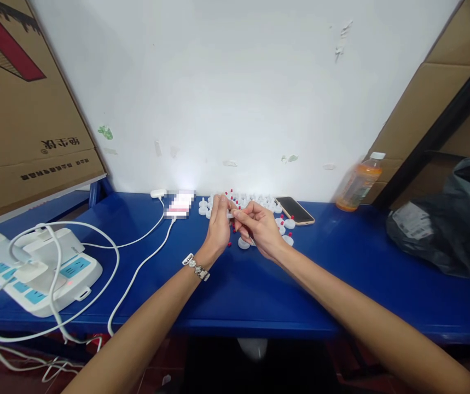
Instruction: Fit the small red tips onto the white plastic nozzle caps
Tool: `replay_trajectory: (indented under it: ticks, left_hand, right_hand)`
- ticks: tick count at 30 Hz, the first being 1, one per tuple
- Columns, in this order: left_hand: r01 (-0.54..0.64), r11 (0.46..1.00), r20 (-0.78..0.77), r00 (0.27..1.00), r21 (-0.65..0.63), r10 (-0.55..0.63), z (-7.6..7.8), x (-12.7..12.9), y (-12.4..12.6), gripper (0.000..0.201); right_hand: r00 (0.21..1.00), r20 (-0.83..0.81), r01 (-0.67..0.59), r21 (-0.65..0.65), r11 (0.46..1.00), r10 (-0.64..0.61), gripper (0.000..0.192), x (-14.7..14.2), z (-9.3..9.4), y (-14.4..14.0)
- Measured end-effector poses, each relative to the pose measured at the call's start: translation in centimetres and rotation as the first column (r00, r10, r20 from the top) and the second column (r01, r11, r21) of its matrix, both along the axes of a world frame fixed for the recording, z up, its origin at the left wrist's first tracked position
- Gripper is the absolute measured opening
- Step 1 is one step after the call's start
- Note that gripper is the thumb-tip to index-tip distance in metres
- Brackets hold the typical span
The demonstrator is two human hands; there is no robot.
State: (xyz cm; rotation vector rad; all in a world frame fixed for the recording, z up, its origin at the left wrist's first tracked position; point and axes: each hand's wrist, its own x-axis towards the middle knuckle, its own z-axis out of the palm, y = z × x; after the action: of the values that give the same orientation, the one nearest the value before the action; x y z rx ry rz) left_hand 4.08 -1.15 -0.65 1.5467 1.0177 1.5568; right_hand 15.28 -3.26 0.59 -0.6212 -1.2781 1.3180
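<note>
Just above the middle of the frame, the left hand (pixel 218 224) and right hand (pixel 259 227) meet over the blue table (pixel 341 284), fingertips pinched together on one small white piece with a red tip (pixel 235 210), lifted clear so both hands can work it. More white-and-red pieces (pixel 255 201) cluster behind along the wall, close to reach. A phone (pixel 295 210) lies right of them, an orange bottle (pixel 358 183) farther right, a power strip (pixel 38 273) at lower left.
</note>
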Motion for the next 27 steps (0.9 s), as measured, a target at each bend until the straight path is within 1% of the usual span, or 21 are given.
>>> replay_trajectory:
  ticks: [3, 5, 7, 8, 9, 10, 11, 12, 14, 15, 16, 17, 19, 22, 27]
  left_hand:
    - [0.016, 1.000, 0.185, 0.983, 0.024, -0.020, 0.1, 0.2, -0.4, 0.040]
    - [0.037, 0.999, 0.244, 0.969, 0.032, -0.044, 0.2, 0.3, -0.7, 0.035]
    - [0.078, 0.996, 0.273, 0.958, 0.044, -0.087, 0.4, 0.4, -0.8, 0.032]
    - [0.094, 0.994, 0.281, 0.954, 0.053, -0.105, 0.4, 0.4, -0.8, 0.031]
    - [0.098, 0.993, 0.287, 0.951, 0.063, -0.112, 0.4, 0.4, -0.7, 0.030]
    - [0.093, 0.993, 0.291, 0.950, 0.074, -0.111, 0.3, 0.3, -0.6, 0.029]
    - [0.083, 0.993, 0.293, 0.950, 0.083, -0.104, 0.3, 0.3, -0.5, 0.029]
    - [0.070, 0.993, 0.295, 0.951, 0.091, -0.095, 0.2, 0.2, -0.5, 0.028]
    - [0.059, 0.993, 0.296, 0.951, 0.100, -0.086, 0.1, 0.2, -0.4, 0.028]
    - [0.057, 0.993, 0.297, 0.951, 0.103, -0.085, 0.1, 0.2, -0.5, 0.028]
    - [0.054, 0.993, 0.302, 0.950, 0.106, -0.084, 0.0, 0.2, -0.5, 0.029]
    - [0.053, 0.993, 0.306, 0.948, 0.110, -0.085, 0.1, 0.3, -0.6, 0.029]
    - [0.054, 0.992, 0.304, 0.949, 0.113, -0.087, 0.1, 0.5, -0.6, 0.031]
    - [0.036, 0.994, 0.295, 0.953, 0.103, -0.065, 0.1, 0.7, -0.5, 0.032]
    - [-0.007, 0.997, 0.330, 0.944, 0.080, -0.020, 0.0, 0.8, -0.5, 0.028]
  right_hand:
    - [0.997, -0.063, -0.059, -0.062, 0.996, 0.055, 0.044, -0.5, 0.1, -0.1]
    - [0.997, -0.058, -0.063, -0.057, 0.996, 0.060, 0.045, -0.7, 0.2, -0.2]
    - [1.000, 0.005, -0.021, 0.005, 1.000, 0.021, 0.044, -0.6, 0.1, -0.1]
    - [0.998, 0.057, 0.025, 0.055, 0.998, -0.029, 0.042, -0.5, 0.1, 0.0]
    - [0.987, 0.124, 0.090, 0.119, 0.989, -0.105, 0.040, -0.4, 0.0, 0.0]
    - [0.958, 0.205, 0.158, 0.202, 0.967, -0.199, 0.039, -0.2, -0.1, 0.1]
    - [0.908, 0.294, 0.210, 0.300, 0.930, -0.300, 0.038, 0.0, -0.2, 0.1]
    - [0.836, 0.379, 0.235, 0.406, 0.883, -0.397, 0.037, 0.2, -0.2, 0.1]
    - [0.663, 0.506, 0.206, 0.585, 0.785, -0.551, 0.039, 0.5, -0.2, -0.2]
    - [0.586, 0.544, 0.172, 0.641, 0.748, -0.600, 0.039, 0.6, -0.1, -0.4]
    - [0.528, 0.565, 0.148, 0.675, 0.723, -0.634, 0.040, 0.6, 0.0, -0.5]
    - [0.487, 0.575, 0.138, 0.693, 0.708, -0.657, 0.040, 0.6, 0.0, -0.7]
    - [0.451, 0.583, 0.143, 0.700, 0.699, -0.676, 0.042, 0.4, 0.0, -1.0]
    - [0.456, 0.576, 0.177, 0.688, 0.703, -0.678, 0.047, 0.0, -0.3, -0.9]
    - [0.433, 0.561, 0.194, 0.706, 0.681, -0.706, 0.050, -0.8, -0.7, -0.3]
